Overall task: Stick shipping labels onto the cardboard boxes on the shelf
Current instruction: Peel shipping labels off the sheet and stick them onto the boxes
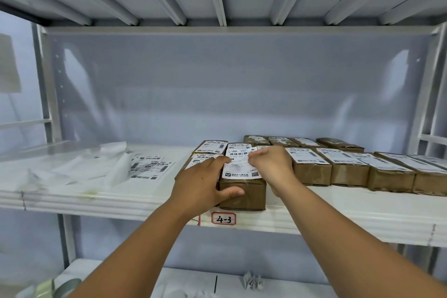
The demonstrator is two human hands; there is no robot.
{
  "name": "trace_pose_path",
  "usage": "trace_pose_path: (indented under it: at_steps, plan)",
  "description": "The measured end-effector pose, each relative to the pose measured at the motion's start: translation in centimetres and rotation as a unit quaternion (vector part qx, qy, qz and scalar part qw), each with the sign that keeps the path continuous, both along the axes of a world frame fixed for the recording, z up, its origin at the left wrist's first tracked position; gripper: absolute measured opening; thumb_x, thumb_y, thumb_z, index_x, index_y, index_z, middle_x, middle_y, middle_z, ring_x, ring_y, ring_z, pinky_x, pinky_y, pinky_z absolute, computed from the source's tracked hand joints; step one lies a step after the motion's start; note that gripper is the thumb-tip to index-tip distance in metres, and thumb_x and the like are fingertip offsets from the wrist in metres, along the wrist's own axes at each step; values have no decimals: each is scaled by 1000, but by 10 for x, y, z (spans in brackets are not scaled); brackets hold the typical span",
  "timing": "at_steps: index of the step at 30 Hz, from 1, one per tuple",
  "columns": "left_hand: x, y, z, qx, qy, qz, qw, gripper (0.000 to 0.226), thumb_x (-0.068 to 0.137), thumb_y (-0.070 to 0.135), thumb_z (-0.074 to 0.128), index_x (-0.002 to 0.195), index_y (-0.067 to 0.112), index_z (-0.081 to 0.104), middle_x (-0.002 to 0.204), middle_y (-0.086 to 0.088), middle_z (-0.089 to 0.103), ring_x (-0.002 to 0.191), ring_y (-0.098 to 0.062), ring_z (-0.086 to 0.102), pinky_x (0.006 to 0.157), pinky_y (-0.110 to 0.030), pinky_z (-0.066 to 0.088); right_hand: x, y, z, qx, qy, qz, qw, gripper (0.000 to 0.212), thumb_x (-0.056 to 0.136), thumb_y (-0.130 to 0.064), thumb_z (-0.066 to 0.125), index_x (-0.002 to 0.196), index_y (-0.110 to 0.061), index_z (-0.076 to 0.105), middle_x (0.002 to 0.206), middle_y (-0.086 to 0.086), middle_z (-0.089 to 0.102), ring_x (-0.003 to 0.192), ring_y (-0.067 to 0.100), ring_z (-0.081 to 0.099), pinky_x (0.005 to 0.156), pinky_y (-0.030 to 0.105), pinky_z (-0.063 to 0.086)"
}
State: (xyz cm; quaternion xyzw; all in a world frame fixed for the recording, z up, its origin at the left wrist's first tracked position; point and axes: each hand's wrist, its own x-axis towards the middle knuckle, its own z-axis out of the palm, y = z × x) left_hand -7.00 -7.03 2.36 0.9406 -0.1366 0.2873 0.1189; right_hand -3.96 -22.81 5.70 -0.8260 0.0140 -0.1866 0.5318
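A brown cardboard box (pixel 242 193) stands at the front edge of the white shelf (pixel 338 210), with a white shipping label (pixel 239 170) lying on its top. My left hand (pixel 205 181) grips the box's left side, thumb across its front face. The fingers of my right hand (pixel 272 163) press flat on the right part of the label. Behind and left of this box, two more labelled boxes (pixel 212 147) are partly hidden by my hands. Loose labels (pixel 151 168) lie on the shelf to the left.
A row of labelled boxes (pixel 348 167) runs along the shelf to the right, with several more behind (pixel 304 141). White backing sheets (pixel 84 167) are scattered at left. A tag reading 4-3 (pixel 223 218) hangs on the shelf edge. Tape rolls (pixel 60 286) sit on the lower shelf.
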Motion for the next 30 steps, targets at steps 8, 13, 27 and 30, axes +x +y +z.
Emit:
trace_pose_path:
  at_steps: [8,13,27,30]
  plan:
    - [1,0,0,12,7,7,1000,74,73,77,45,135,39,33,138,16,47,122,-10,47,91,-29,45,2,-2,-2,-14,-16,10,1000,18,86,-11,60,91,-17,75,100,-2,72,94,16,61,78,22,43]
    - [0,-1,1,4,10,6,1000,74,73,75,47,135,38,34,136,16,49,120,-10,48,90,-29,46,4,-4,-2,-3,-5,31,999,15,88,-15,60,91,-20,74,96,-2,69,88,15,58,76,25,45]
    - [3,1,-1,17,17,-1,1000,62,73,76,45,126,43,46,128,18,50,117,-6,47,89,-27,45,2,-4,-3,-85,-29,30,996,16,84,-17,63,95,-21,74,97,-1,71,71,10,57,63,19,40]
    - [2,0,0,24,17,0,1000,61,74,75,44,126,44,45,128,18,50,116,-6,47,87,-26,44,4,-4,-2,-96,-24,35,994,16,83,-16,64,96,-21,72,95,-1,69,61,4,53,49,17,38]
